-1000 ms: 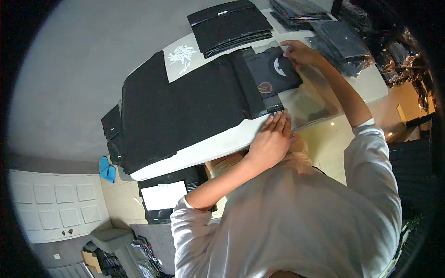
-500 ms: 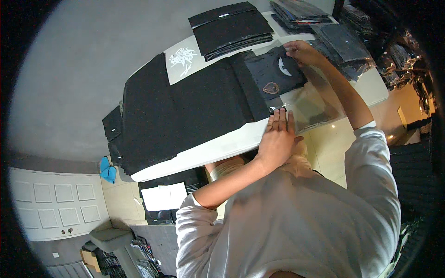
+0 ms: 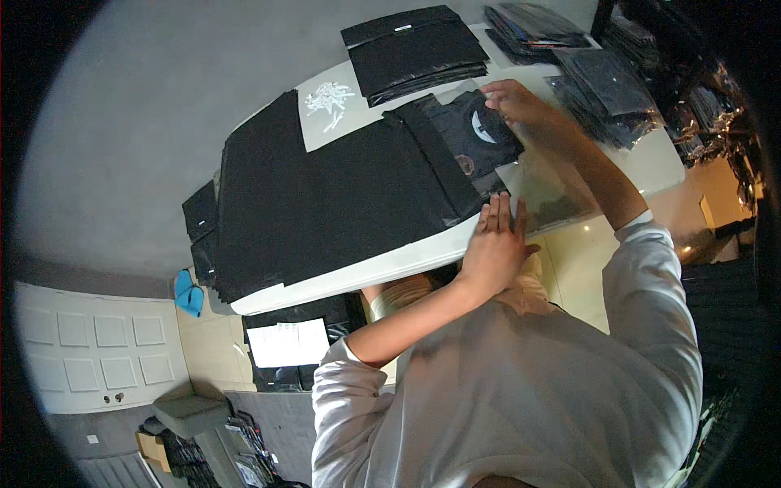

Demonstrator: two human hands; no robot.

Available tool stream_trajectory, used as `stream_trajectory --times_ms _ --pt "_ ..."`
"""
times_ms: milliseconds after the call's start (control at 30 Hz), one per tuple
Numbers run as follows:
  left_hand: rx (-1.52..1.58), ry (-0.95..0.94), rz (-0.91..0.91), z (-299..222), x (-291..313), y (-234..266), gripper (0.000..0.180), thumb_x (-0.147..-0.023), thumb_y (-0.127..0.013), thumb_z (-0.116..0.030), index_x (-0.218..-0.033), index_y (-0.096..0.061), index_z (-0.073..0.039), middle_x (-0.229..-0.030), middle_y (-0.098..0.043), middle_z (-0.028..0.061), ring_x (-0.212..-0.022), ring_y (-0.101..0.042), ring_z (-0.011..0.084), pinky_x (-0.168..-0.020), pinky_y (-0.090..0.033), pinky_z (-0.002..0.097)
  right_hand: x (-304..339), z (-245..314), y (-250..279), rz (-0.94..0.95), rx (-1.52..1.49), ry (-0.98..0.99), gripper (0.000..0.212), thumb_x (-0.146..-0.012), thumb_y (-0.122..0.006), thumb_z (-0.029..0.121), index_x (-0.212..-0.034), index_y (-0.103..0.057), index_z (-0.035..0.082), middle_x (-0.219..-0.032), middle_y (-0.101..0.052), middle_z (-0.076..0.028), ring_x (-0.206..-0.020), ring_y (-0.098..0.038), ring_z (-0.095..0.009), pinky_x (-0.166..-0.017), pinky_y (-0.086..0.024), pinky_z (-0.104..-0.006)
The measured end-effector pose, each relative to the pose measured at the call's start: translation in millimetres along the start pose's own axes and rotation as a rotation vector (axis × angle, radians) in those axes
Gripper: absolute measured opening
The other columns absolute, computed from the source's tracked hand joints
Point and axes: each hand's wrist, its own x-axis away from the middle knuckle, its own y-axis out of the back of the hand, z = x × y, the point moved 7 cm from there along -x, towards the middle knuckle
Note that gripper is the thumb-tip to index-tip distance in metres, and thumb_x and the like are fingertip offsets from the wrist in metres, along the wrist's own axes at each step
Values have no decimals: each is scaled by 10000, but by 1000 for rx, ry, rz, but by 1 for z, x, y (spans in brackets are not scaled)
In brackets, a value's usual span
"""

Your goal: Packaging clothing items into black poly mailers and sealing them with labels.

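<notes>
A folded black garment [image 3: 495, 146] with a pale crescent at its neck lies at the right end of the black cloth pile. Clear plastic [image 3: 557, 195] of a bag surrounds it and stretches out past the table's front edge. My right hand [image 3: 521, 104] is at the far side, its fingers bent and closed on the bag's edge by the garment. At the near side my left hand [image 3: 495, 244] lies flat, fingers straight, its tips touching the bag's near edge. Wide black fabric [image 3: 350, 179] is spread to the left of the garment.
On the white table [image 3: 374, 273] are a stack of black folded items [image 3: 416, 57], small white strips [image 3: 329, 101] and bagged garments [image 3: 610, 85] at the far right. Below the front edge sits white paper [image 3: 286, 343] on dark packages. A chair [image 3: 191, 416] stands lower left.
The bagged garment has shifted left over the black fabric, and my right hand has moved left with it. My left hand stays near the front edge, having moved only slightly.
</notes>
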Motion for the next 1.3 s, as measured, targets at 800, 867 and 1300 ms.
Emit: stream_trajectory --times_ms 800,867,1300 --pt "213 70 -304 186 -82 69 219 -934 -605 -167 -1040 -736 -29 -1046 -731 197 -901 -720 369 -849 -583 437 2 -21 39 -28 65 151 393 -914 -656 33 -1305 -628 17 -814 -641 -26 -562 -571 -107 -468 -466 -269" --pt "117 128 -242 223 -110 57 253 -949 -599 -166 -1085 -724 6 -1083 -723 194 -980 -700 376 -907 -560 439 10 -39 65 -183 110 246 323 -897 -711 109 -1211 -691 38 -912 -696 -84 -830 -662 -181 -752 -540 -351" --pt "-61 49 52 245 -109 -4 594 -1050 -407 -440 -1491 -453 -46 -1561 -403 170 -1481 -312 348 -1185 -264 587 40 15 46 -100 211 203 533 -916 -721 280 -1348 -574 5 -969 -697 -170 -887 -674 -252 -839 -537 -388"
